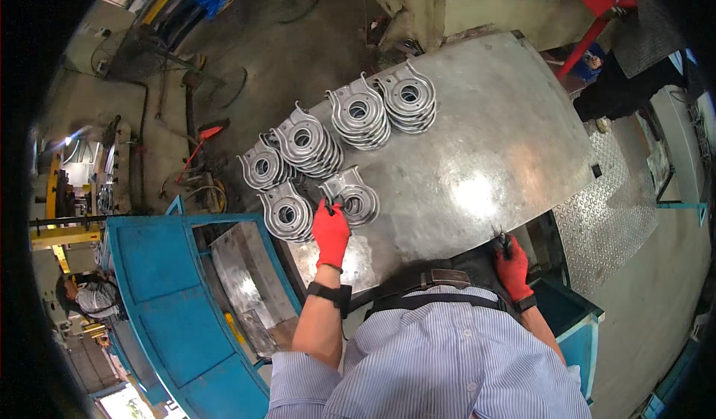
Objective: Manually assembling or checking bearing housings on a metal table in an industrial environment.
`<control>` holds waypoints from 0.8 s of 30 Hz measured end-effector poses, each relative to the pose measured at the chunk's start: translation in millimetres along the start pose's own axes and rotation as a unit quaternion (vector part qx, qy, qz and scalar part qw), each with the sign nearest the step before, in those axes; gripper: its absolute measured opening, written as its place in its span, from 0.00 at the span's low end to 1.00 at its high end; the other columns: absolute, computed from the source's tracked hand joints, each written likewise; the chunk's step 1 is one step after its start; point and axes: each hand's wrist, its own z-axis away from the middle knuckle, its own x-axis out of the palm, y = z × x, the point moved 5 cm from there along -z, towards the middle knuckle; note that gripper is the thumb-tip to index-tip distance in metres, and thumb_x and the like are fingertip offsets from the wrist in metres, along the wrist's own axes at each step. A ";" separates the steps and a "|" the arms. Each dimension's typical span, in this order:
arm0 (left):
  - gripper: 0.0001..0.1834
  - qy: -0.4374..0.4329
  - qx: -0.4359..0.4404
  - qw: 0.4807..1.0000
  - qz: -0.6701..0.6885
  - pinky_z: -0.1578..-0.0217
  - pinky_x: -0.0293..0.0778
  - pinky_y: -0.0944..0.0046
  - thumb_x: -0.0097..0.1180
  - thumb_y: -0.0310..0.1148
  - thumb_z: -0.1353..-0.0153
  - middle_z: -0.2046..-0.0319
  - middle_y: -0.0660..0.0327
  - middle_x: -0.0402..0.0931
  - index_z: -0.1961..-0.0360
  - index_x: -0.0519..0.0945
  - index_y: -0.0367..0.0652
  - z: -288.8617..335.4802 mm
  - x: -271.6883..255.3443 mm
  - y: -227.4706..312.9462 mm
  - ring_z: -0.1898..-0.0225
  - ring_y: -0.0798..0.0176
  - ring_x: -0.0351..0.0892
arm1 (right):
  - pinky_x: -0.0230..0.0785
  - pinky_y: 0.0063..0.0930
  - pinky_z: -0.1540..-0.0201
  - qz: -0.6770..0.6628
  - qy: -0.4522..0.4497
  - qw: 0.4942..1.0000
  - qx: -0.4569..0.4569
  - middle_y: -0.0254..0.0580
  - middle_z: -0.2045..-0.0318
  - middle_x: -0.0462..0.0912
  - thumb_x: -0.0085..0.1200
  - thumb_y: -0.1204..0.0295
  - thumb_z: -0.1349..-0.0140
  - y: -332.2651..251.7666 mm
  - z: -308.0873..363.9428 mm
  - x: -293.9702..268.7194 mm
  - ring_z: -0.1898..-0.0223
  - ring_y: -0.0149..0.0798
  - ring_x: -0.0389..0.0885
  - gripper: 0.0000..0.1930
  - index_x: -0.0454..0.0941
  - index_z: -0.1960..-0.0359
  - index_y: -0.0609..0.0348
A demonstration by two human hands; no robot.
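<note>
Worktop, one, sheet metal, scuffed and shiny, set before a person in a striped shirt.

Ring-shaped metal bracket, one, grey, with a central hole and a flanged end; on the worktop near the person's side, at the left hand.

Hands, two, red gloves with dark fingertips. Left hand: fingertips at the bracket's left edge; I cannot tell whether they grip it. Right hand: by the worktop's near edge, fingers bent; I cannot tell whether anything is grasped.

Stacks of like brackets, five: one just left of the left hand, the others ranged along the far left edge.

Dark watch, one, left wrist.

Blue cabinet, one, left of the worktop.

Tread plate, one, patterned metal, to the right.
</note>
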 end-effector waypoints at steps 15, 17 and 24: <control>0.21 -0.100 0.004 0.990 0.101 0.57 0.71 0.52 0.50 0.40 0.39 0.59 0.45 0.77 0.47 0.73 0.41 19.6 45.5 50.3 0.57 0.43 0.76 | 0.70 0.33 0.60 0.000 0.020 1.000 0.022 0.51 0.65 0.81 0.53 0.78 0.45 13.8 4.1 -5.2 0.61 0.47 0.81 0.17 0.74 0.52 0.58; 0.20 -0.110 -0.038 0.983 0.145 0.57 0.71 0.52 0.50 0.39 0.39 0.59 0.44 0.76 0.48 0.74 0.40 15.1 34.1 47.6 0.57 0.43 0.76 | 0.70 0.31 0.61 -0.026 0.030 0.999 0.016 0.49 0.65 0.81 0.52 0.79 0.45 23.1 9.1 -6.6 0.62 0.43 0.81 0.17 0.74 0.52 0.58; 0.19 -0.106 0.143 0.984 -0.020 0.57 0.70 0.50 0.51 0.40 0.41 0.60 0.44 0.76 0.51 0.76 0.41 -27.8 9.5 72.0 0.57 0.41 0.75 | 0.69 0.36 0.53 -0.106 0.013 0.992 0.063 0.54 0.60 0.80 0.54 0.79 0.47 48.5 15.9 0.6 0.56 0.50 0.79 0.19 0.73 0.51 0.60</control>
